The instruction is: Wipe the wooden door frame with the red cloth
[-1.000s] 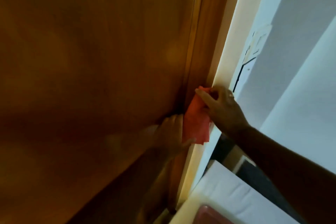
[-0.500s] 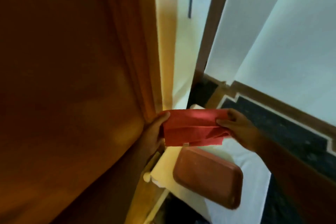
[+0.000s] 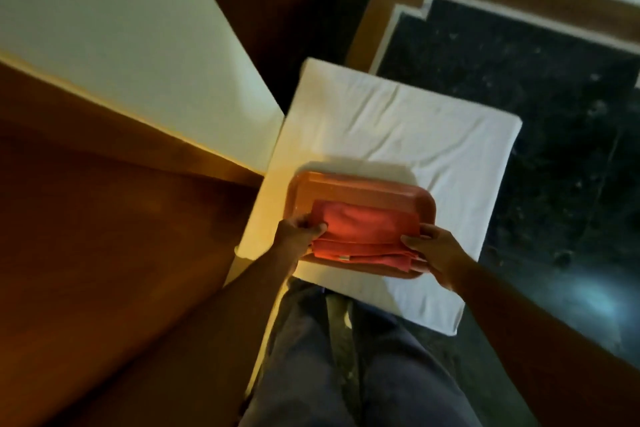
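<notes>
I've brought the folded red cloth (image 3: 367, 232) off the door frame (image 3: 114, 253) and onto the tray (image 3: 346, 189); my left hand (image 3: 294, 236) and right hand (image 3: 433, 253) both pinch its ends, so wiping looks finished.

orange tray (image 3: 349, 189) on white cushion (image 3: 398, 128), dark speckled floor (image 3: 519, 80).

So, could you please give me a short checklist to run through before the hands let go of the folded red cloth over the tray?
1. Folded red cloth over the orange-brown rectangular plastic tray: ok.
2. Cloth resting flat on the tray: cannot tell; both ends are pinched.
3. Left hand at the cloth's left end, right hand at its right end: ok.
4. Cloth within the tray's rim: not ok; its near edge reaches the near rim.
5. Tray fully on the white padded cushion: ok.
6. Wooden door frame wiped clean: cannot tell.
</notes>
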Available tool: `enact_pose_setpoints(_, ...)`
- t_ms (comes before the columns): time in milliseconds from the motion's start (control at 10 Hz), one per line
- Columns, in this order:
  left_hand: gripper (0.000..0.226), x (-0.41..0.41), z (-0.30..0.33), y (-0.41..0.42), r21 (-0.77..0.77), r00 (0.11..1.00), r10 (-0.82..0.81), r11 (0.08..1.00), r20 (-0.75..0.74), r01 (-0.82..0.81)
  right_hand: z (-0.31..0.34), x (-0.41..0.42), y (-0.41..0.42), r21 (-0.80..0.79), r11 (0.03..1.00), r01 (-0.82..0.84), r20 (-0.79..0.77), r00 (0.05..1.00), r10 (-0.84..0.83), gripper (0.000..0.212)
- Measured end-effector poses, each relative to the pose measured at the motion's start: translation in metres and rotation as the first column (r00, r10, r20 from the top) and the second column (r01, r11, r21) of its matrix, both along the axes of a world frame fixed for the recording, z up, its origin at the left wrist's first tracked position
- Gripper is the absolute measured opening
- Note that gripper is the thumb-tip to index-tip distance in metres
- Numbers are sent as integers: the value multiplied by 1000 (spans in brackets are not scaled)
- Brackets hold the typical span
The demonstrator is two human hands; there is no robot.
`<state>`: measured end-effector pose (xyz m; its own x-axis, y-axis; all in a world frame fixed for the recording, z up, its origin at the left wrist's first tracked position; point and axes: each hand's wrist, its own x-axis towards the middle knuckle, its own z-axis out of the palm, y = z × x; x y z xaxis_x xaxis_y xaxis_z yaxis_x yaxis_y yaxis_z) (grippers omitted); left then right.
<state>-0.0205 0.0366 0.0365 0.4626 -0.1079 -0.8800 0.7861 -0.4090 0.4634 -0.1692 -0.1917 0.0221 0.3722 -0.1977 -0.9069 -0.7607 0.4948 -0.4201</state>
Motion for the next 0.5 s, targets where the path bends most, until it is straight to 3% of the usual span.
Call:
enact_pose_setpoints(100, 46, 1, -61, -10, 97, 994, -108, 989, -27, 110, -58, -3, 3, -116, 993, 26, -67, 997, -34, 24)
enact_pose_setpoints(200, 47, 5, -107, -17, 160, 972, -232, 958, -44, 236, -103, 2, 9, -229, 973, 14, -138, 989, -46, 43)
enact_pose_setpoints(300, 46, 11, -134, -19, 223, 936, -347, 910, -55, 351, -130, 5, 8, -350, 924, -155, -228, 971, 76, 49)
enact_pose_setpoints(400, 52, 19, -125, -17, 422, 861, -504, 797, 71, 432, -114, 8, 6, -472, 772, -425, -385, 888, 254, 41)
enact_pose_setpoints(500, 50, 24, -80, -17, 631, 606, -773, 568, 188, 528, -71, 12, 15, -555, 665, -500, -404, 861, 310, 35)
